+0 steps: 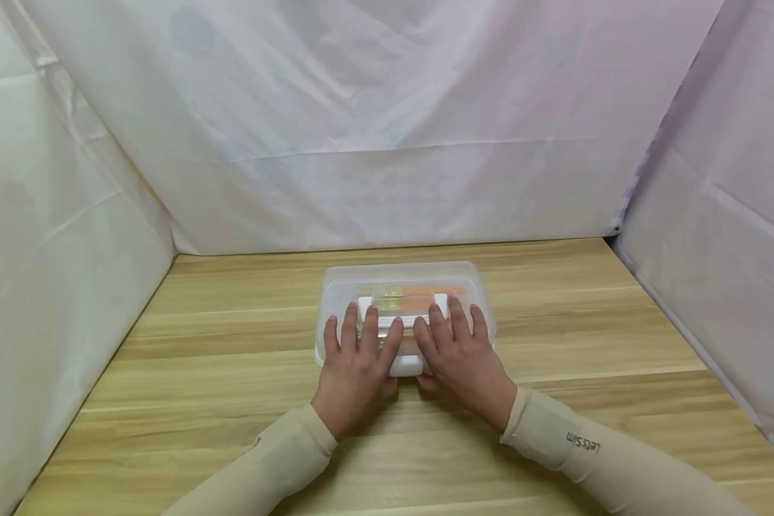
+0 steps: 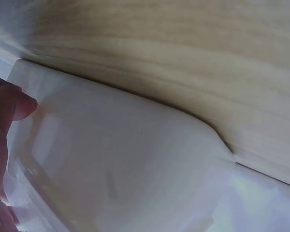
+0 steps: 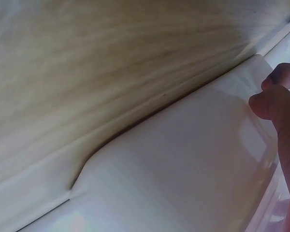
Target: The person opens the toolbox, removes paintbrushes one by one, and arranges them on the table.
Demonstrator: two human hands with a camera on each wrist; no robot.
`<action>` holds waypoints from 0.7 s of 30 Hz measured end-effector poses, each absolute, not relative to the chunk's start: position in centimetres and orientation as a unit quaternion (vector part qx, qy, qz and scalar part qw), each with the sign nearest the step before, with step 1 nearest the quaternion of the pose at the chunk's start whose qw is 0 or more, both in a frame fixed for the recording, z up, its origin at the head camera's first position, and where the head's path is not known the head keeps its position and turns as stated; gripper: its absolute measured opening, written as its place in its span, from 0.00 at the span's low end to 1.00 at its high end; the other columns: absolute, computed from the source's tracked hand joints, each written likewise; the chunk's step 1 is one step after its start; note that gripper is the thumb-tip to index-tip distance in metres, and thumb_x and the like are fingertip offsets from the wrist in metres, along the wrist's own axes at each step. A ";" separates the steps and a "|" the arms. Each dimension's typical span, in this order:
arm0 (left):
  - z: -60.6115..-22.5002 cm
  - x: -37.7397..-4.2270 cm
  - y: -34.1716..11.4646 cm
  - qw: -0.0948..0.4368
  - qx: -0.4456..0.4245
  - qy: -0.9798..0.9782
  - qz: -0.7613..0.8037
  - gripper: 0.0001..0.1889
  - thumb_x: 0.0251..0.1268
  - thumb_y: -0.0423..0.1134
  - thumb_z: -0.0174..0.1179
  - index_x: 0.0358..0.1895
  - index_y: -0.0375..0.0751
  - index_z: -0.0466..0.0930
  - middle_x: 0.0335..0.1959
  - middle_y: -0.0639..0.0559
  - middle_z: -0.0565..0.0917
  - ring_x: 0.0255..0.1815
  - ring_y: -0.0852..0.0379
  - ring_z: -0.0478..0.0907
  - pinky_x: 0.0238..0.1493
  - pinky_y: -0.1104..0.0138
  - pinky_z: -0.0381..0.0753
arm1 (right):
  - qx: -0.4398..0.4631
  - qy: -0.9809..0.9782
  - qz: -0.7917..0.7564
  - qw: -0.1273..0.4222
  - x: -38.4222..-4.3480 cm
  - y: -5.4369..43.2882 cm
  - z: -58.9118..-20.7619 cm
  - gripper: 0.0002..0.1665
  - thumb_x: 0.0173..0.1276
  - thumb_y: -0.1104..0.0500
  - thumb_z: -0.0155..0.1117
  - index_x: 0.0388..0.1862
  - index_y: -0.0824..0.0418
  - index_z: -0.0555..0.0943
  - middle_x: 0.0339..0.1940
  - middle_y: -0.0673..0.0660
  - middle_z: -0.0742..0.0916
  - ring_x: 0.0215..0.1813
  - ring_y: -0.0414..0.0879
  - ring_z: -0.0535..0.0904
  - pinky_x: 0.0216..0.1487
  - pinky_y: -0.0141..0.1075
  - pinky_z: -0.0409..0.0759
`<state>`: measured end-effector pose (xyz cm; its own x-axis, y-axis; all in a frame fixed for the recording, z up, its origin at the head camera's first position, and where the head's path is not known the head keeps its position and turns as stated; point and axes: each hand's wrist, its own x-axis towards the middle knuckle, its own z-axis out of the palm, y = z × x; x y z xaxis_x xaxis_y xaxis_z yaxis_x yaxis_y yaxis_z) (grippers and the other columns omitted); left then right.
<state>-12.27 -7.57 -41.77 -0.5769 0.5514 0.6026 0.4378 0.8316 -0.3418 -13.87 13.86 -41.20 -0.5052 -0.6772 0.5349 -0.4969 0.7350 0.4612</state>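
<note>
A clear plastic box [image 1: 400, 271] with a lid lies on the table. Through the lid show orange sticks [image 1: 419, 292] with yellowish bands, like paintbrushes. A white carrying handle [image 1: 403, 322] crosses the lid, and a white latch [image 1: 406, 366] sits at the front. My left hand [image 1: 356, 371] rests on the left of the lid, fingers spread. On the right part lies my right hand [image 1: 467, 364], its fingers also spread. Both thumbs reach down to the front side beside the latch. The wrist views show the left thumb [image 2: 25, 106] and right thumb [image 3: 262, 105] at the box's front wall.
The wood-grain table [image 1: 232, 401] extends around the box on all sides. White cloth [image 1: 387, 143] hangs behind the table, with more cloth at the left [image 1: 51, 215] and right [image 1: 716, 215].
</note>
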 end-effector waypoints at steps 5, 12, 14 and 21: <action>-41.6 -12.2 -7.7 0.360 -0.283 -0.886 0.076 0.42 0.44 0.57 0.65 0.66 0.44 0.69 0.61 0.31 0.73 0.65 0.26 0.67 0.57 0.34 0.66 | 0.345 -0.863 -0.119 0.350 -13.7 13.9 -41.1 0.52 0.45 0.30 0.66 0.59 0.64 0.68 0.57 0.70 0.78 0.62 0.73 0.71 0.52 0.66 0.72; -41.4 -12.0 -7.8 0.344 -0.288 -0.892 0.056 0.45 0.42 0.61 0.66 0.67 0.45 0.68 0.62 0.31 0.71 0.65 0.26 0.66 0.58 0.34 0.64 | 0.348 -0.874 -0.105 0.322 -13.4 13.9 -40.6 0.52 0.47 0.31 0.64 0.62 0.64 0.68 0.59 0.69 0.77 0.64 0.73 0.69 0.55 0.67 0.69; -41.4 -12.0 -7.8 0.340 -0.289 -0.893 0.057 0.45 0.43 0.61 0.66 0.68 0.45 0.67 0.62 0.31 0.71 0.65 0.26 0.66 0.58 0.34 0.64 | 0.348 -0.877 -0.101 0.317 -13.3 13.9 -40.5 0.52 0.46 0.31 0.66 0.62 0.64 0.68 0.59 0.70 0.76 0.65 0.74 0.68 0.55 0.68 0.69; -41.2 -11.8 -7.9 0.320 -0.290 -0.900 0.058 0.49 0.43 0.66 0.66 0.70 0.46 0.65 0.64 0.30 0.70 0.66 0.26 0.64 0.59 0.34 0.63 | 0.346 -0.884 -0.112 0.293 -13.0 13.9 -40.1 0.57 0.46 0.28 0.68 0.65 0.64 0.67 0.61 0.70 0.75 0.66 0.73 0.66 0.56 0.68 0.68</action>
